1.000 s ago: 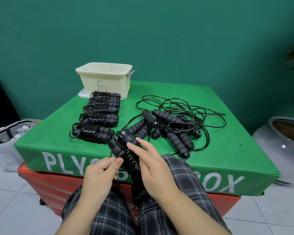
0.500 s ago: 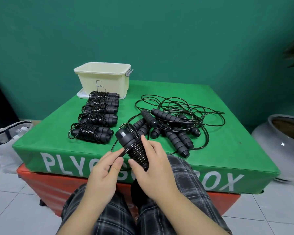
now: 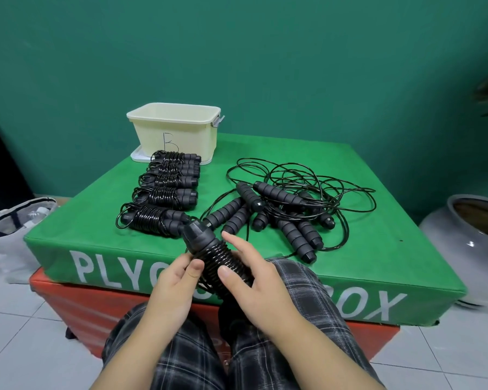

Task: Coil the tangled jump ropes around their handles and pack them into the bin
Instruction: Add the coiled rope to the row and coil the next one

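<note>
Hands meet over the lap: left hand point(image 3: 175, 280) pinches the coiled jump rope point(image 3: 216, 256) beside its wound cord, right hand point(image 3: 254, 273) curls round it; 5 wrapped ropes point(image 3: 164, 190) lie before the cream bin point(image 3: 178, 130), tangled ropes point(image 3: 288, 204) to their right

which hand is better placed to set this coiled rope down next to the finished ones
Left, probably. The left hand grips the coiled rope on the side nearer the finished row; the right hand would cross over.

Glossy black cord point(image 3: 316, 175), matt foam handles point(image 3: 279, 194), smooth plastic bin point(image 3: 178, 130).
</note>
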